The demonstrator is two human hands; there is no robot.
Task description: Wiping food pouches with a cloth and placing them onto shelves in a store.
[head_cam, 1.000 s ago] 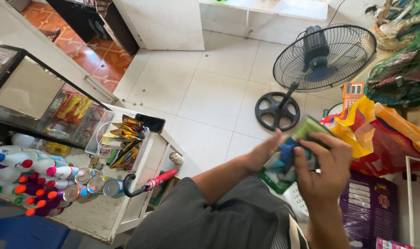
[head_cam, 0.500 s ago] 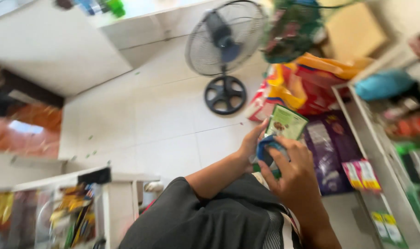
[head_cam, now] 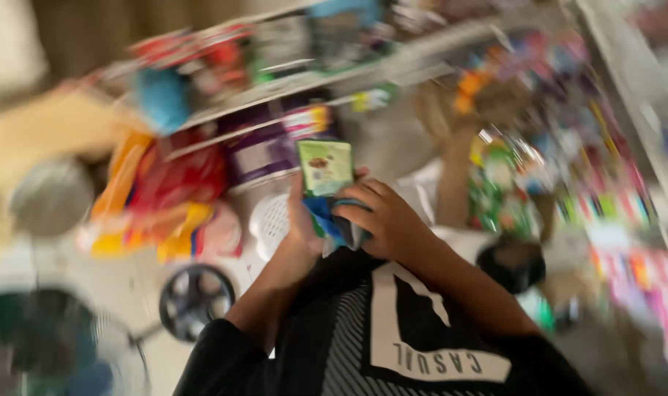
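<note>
In front of my chest both hands hold a small bundle of packets. A green packet [head_cam: 325,166] stands up at the top of the bundle, with blue packets [head_cam: 326,218] below it. My left hand [head_cam: 301,233] grips the bundle from the left side. Over the blue packets from the right curl the fingers of my right hand [head_cam: 384,218]. My dark shirt with a white panel [head_cam: 392,330] fills the lower middle. The whole view is blurred by motion.
A floor fan's round black base [head_cam: 195,299] sits at the lower left. Red, orange and yellow bags [head_cam: 169,191] lie left of my hands. Shelves [head_cam: 304,73] packed with goods run across the top, and colourful packets [head_cam: 612,213] hang at the right.
The view has swung to the right, from the tiled floor and fan toward the stocked shelves. My hands have kept hold of the green and blue packets in front of me.
</note>
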